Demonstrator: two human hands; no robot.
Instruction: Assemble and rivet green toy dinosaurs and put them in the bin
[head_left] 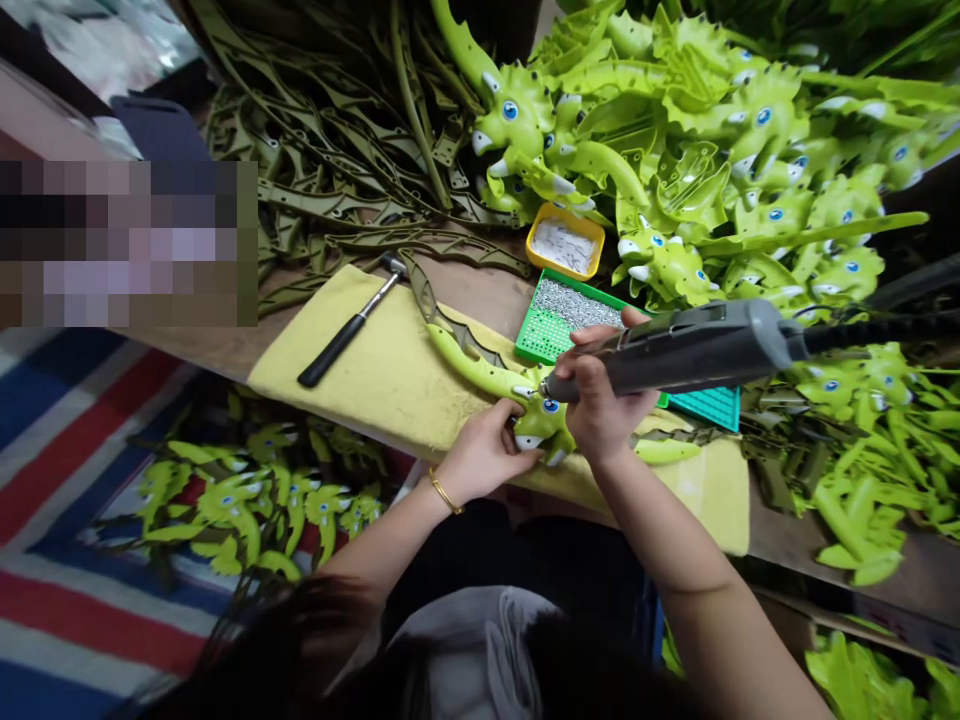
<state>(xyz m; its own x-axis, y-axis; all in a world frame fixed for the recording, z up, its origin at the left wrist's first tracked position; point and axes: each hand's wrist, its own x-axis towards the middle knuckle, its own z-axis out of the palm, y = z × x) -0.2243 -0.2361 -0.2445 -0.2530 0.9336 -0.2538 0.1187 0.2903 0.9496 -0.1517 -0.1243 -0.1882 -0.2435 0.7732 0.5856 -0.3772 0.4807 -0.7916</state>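
A green plastic toy bow with a dinosaur head [531, 428] lies on a yellow cloth [397, 380]. My left hand [489, 447] grips the bow at the head, thumb and fingers closed about its left side. In my right hand [606, 405] is a dark grey electric screwdriver [675, 348], held nearly level, its tip at the upper left of the head. Whether a screw sits under the tip is too small to tell. Just beyond, a green tray [534, 335] holds many small metal screws [574, 303]. Left on the cloth rests a hammer [349, 330] with a black handle.
Behind the tray stands a yellow tub [598, 262] of small pale pieces. Green dinosaur parts [690, 180] pile up at the back right, dark olive bow limbs [330, 150] at the back left. More bows [247, 500] lie low at left on a striped sheet [90, 480].
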